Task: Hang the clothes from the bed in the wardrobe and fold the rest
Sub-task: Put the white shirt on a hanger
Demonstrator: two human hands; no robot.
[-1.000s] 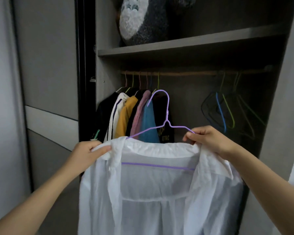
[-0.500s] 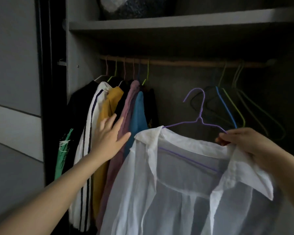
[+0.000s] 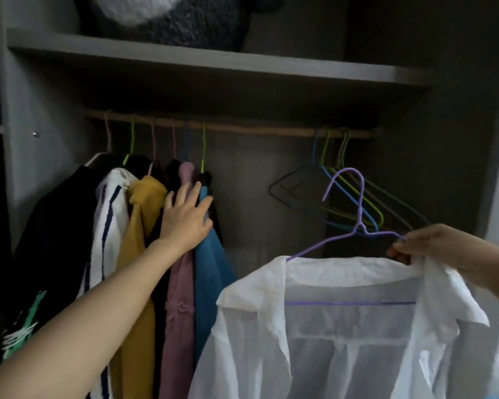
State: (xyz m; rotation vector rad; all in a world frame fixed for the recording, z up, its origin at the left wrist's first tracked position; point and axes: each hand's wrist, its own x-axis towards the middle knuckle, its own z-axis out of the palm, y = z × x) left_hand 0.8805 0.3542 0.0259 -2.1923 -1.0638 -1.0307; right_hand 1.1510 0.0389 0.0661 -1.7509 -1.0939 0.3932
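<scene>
Hands, head view. Left hand (image 3: 185, 220): fingers spread flat against the hung clothes (image 3: 211, 269), gripping nothing. Right hand (image 3: 427, 246): pinches one shoulder of the white shirt (image 3: 343, 326) on its purple hanger (image 3: 359, 226), below the rail (image 3: 257, 129).
Risk: the one-sided grip may tip the hanger and shed the shirt; the hook may snag the spare hangers (image 3: 372, 208).
Orientation: hook up, opening left; long axis level, left to right.

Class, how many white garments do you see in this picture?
2. One striped white shirt hangs on the rail at left; one plain white shirt is on the purple hanger held by the right hand. Others may be hidden.
</scene>
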